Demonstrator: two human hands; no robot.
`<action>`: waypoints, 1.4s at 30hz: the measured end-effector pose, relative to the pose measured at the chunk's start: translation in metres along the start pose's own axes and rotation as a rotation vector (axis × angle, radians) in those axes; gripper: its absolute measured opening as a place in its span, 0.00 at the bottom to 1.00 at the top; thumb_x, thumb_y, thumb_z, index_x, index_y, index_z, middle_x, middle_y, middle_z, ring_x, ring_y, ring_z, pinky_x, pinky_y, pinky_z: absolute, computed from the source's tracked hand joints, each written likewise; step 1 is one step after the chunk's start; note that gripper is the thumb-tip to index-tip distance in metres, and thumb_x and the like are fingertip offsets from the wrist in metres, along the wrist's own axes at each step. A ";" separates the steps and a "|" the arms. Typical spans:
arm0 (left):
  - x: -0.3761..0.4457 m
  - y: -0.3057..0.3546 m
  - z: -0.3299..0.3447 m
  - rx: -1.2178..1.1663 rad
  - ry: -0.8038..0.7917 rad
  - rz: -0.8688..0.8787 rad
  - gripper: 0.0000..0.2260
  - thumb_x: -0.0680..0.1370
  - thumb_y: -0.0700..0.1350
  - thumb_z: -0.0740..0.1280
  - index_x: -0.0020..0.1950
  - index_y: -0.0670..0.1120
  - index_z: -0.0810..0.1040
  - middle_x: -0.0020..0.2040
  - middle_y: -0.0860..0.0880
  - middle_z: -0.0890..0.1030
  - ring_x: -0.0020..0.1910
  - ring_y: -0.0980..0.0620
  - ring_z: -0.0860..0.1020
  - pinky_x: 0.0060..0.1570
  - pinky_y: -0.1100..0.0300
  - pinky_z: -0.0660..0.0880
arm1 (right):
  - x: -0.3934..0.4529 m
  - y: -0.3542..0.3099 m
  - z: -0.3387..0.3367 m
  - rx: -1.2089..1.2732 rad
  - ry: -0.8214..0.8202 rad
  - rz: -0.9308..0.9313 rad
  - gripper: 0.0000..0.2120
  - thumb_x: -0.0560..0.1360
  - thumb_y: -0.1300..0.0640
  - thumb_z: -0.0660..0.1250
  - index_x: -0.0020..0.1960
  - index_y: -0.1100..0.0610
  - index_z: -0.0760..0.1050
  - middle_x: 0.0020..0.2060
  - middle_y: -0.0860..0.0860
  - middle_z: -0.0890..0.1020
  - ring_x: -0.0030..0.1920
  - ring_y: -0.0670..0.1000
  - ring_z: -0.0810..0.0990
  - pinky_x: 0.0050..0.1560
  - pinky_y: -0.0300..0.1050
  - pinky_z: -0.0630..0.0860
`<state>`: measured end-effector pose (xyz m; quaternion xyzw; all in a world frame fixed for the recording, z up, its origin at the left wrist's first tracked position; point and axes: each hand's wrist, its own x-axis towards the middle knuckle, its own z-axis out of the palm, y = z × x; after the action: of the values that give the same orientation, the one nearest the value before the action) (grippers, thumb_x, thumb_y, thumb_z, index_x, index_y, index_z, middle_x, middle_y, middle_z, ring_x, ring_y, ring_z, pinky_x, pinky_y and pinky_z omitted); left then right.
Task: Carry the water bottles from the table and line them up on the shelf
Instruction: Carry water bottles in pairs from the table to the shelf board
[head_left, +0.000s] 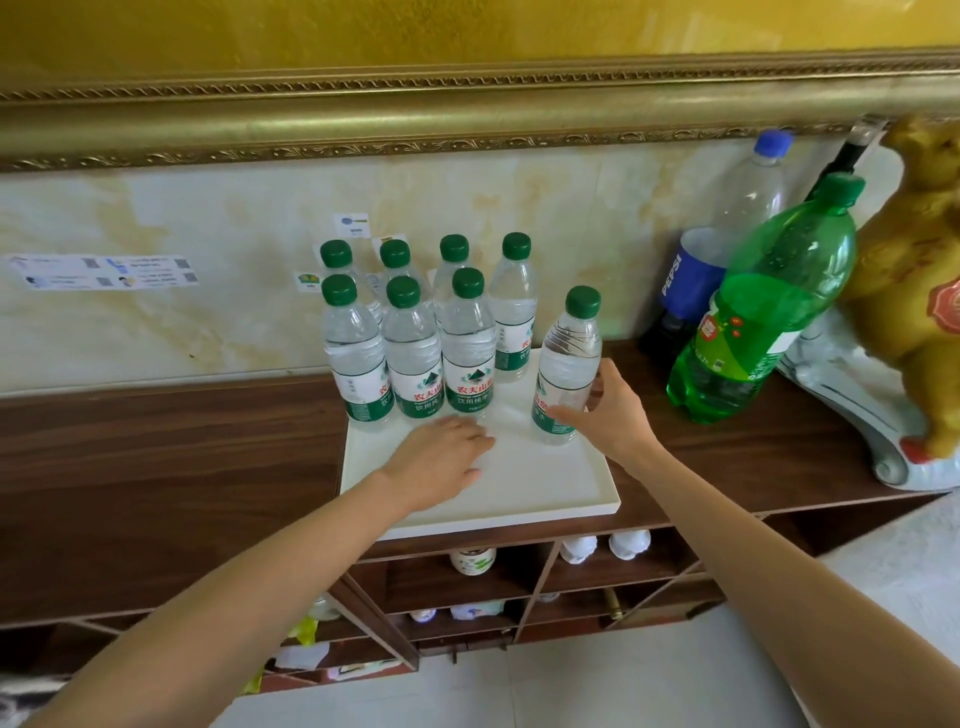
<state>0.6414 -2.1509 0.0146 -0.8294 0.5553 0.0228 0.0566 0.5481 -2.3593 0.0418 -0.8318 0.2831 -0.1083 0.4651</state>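
Several clear water bottles with green caps (413, 358) stand in two rows at the back of a white tray (519, 493) on the dark wooden shelf top (171, 447). One more water bottle (566, 374) stands alone on the tray's right side, tilted slightly. My right hand (608, 410) curls around its lower half, thumb in front and fingers behind. My left hand (441, 452) lies flat, palm down, on the bare tray just in front of the front row, holding nothing.
A Pepsi bottle (696, 270) and a big green soda bottle (758, 312) stand to the right of the tray. A golden figurine (919, 280) on a white base fills the far right. Cubbyholes with jars (472, 561) lie below the shelf top.
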 end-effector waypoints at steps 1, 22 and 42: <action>-0.008 0.004 0.003 -0.142 -0.090 -0.125 0.23 0.80 0.53 0.60 0.75 0.50 0.65 0.75 0.51 0.65 0.75 0.51 0.62 0.72 0.56 0.60 | 0.000 0.003 0.003 -0.016 0.000 0.012 0.34 0.67 0.55 0.77 0.68 0.55 0.65 0.62 0.52 0.77 0.59 0.52 0.77 0.55 0.45 0.75; -0.019 0.003 0.032 -0.390 -0.089 -0.313 0.24 0.81 0.52 0.60 0.76 0.51 0.62 0.78 0.52 0.59 0.75 0.51 0.58 0.71 0.55 0.60 | 0.035 -0.017 0.051 0.003 -0.029 -0.046 0.28 0.67 0.56 0.77 0.62 0.54 0.68 0.46 0.44 0.76 0.47 0.47 0.76 0.45 0.40 0.71; -0.025 0.007 0.021 -0.405 -0.094 -0.297 0.24 0.82 0.49 0.59 0.77 0.48 0.60 0.78 0.50 0.58 0.76 0.49 0.57 0.72 0.54 0.58 | 0.025 -0.009 0.053 0.031 -0.031 0.079 0.28 0.70 0.52 0.75 0.65 0.55 0.68 0.57 0.50 0.78 0.50 0.49 0.76 0.45 0.41 0.72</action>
<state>0.6260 -2.1277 -0.0043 -0.8944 0.4082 0.1635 -0.0821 0.5959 -2.3323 0.0184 -0.8143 0.3068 -0.0811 0.4861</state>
